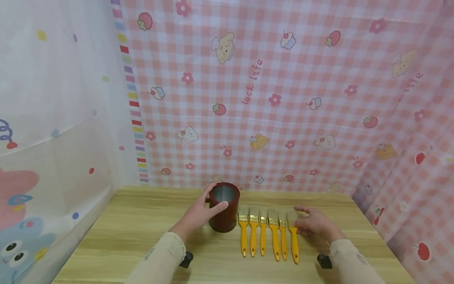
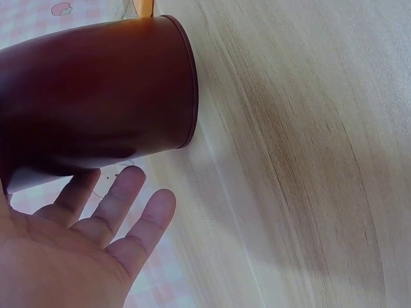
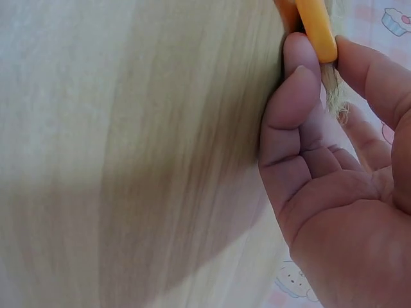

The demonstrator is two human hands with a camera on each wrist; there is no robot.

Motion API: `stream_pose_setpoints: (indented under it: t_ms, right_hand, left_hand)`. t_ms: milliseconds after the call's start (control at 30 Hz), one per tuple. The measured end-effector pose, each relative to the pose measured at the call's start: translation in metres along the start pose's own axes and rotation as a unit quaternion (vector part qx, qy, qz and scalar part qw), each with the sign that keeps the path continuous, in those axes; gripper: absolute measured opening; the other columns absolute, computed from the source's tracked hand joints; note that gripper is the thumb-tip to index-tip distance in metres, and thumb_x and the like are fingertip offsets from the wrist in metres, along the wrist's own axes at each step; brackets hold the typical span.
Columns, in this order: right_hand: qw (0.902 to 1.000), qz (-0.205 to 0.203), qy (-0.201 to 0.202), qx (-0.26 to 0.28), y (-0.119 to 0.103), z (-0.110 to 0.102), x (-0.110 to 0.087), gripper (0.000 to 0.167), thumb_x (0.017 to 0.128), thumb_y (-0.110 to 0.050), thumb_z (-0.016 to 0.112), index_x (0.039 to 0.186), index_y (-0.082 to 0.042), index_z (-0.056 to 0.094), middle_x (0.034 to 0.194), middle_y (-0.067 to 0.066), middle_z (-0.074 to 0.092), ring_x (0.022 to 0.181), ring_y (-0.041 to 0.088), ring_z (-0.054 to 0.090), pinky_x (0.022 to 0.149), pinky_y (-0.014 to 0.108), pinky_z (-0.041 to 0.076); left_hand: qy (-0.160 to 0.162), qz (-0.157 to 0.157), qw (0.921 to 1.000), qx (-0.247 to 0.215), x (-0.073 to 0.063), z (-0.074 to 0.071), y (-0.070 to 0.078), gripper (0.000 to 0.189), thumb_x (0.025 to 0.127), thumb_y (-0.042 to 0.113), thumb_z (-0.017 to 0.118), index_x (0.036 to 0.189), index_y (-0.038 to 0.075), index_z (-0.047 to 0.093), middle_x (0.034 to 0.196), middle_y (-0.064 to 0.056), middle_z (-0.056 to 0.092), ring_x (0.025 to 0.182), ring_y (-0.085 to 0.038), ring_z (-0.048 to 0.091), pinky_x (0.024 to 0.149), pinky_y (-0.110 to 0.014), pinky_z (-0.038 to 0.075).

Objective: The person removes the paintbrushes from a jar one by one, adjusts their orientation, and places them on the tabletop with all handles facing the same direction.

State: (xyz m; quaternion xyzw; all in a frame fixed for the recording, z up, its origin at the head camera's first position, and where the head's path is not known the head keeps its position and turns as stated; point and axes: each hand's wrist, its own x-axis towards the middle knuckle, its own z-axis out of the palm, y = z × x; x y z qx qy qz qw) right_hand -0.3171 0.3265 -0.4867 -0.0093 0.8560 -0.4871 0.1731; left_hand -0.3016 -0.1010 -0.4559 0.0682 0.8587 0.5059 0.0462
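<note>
A dark red cylindrical pot [image 1: 224, 216] with a grey inside stands upright on the table. My left hand [image 1: 198, 213] holds it near the rim, thumb at the front and index finger behind. In the left wrist view, the other fingers [image 2: 122, 199] of that hand spread beside the pot's wall. To the right of the pot, several paintbrushes with yellow handles lie side by side, bristles away from me. My right hand [image 1: 315, 224] is at the rightmost paintbrush [image 1: 294, 240], pinching it near the ferrule between thumb and fingers [image 3: 298, 96].
The wood-grain table [image 1: 142, 228] meets a pink checked cloth [image 1: 248, 118] at its back edge. A white patterned cloth [image 1: 71, 118] hangs at the left. Small black objects [image 1: 324, 261] show beside both wrists.
</note>
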Motion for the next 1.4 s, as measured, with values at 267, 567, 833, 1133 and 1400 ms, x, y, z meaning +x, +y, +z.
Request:
stream_pose_setpoints:
  t_ms: [267, 567, 833, 1133, 1400]
  right_hand:
    - [1.0000, 0.005, -0.002, 0.001, -0.001, 0.002, 0.002, 0.075, 0.101, -0.010, 0.074, 0.163, 0.006, 0.035, 0.099, 0.013, 0.079, 0.074, 0.020, 0.072, 0.066, 0.032, 0.059]
    - [0.9997, 0.011, 0.010, -0.022, -0.006, 0.006, 0.002, 0.072, 0.100, -0.009, 0.075, 0.161, 0.005, 0.039, 0.091, 0.013, 0.076, 0.073, 0.020, 0.070, 0.067, 0.032, 0.058]
    - [0.9991, 0.016, 0.023, -0.031, -0.007, 0.009, 0.003, 0.070, 0.100, -0.008, 0.075, 0.160, 0.005, 0.042, 0.091, 0.012, 0.076, 0.074, 0.019, 0.070, 0.068, 0.034, 0.059]
    - [0.9985, 0.021, 0.026, -0.044, -0.006, 0.009, 0.004, 0.069, 0.100, -0.011, 0.076, 0.159, 0.004, 0.043, 0.091, 0.011, 0.075, 0.074, 0.018, 0.069, 0.068, 0.033, 0.058]
    - [0.9987, 0.017, 0.020, -0.044, -0.005, 0.011, 0.007, 0.069, 0.101, -0.010, 0.075, 0.160, 0.005, 0.042, 0.094, 0.013, 0.075, 0.075, 0.018, 0.069, 0.069, 0.033, 0.058]
  left_hand:
    - [-0.007, 0.005, 1.0000, -0.004, -0.004, -0.002, 0.004, 0.083, 0.096, 0.064, 0.072, 0.165, 0.052, 0.028, 0.159, -0.016, 0.053, 0.145, -0.042, 0.054, 0.112, -0.071, 0.045]
    - [-0.003, 0.004, 1.0000, -0.003, -0.004, -0.003, 0.005, 0.083, 0.096, 0.064, 0.073, 0.165, 0.052, 0.029, 0.158, -0.017, 0.054, 0.144, -0.042, 0.054, 0.112, -0.071, 0.046]
    - [-0.002, 0.003, 1.0000, 0.002, -0.004, -0.003, 0.003, 0.083, 0.096, 0.063, 0.073, 0.166, 0.051, 0.028, 0.158, -0.017, 0.054, 0.145, -0.041, 0.054, 0.112, -0.070, 0.047]
    - [-0.002, -0.007, 1.0000, 0.001, 0.000, -0.003, 0.000, 0.085, 0.094, 0.067, 0.073, 0.164, 0.055, 0.027, 0.157, -0.016, 0.055, 0.143, -0.043, 0.055, 0.113, -0.069, 0.046]
    - [-0.011, 0.005, 0.9997, -0.021, 0.002, -0.008, -0.001, 0.088, 0.095, 0.062, 0.075, 0.168, 0.042, 0.030, 0.158, -0.017, 0.053, 0.145, -0.041, 0.053, 0.111, -0.068, 0.048]
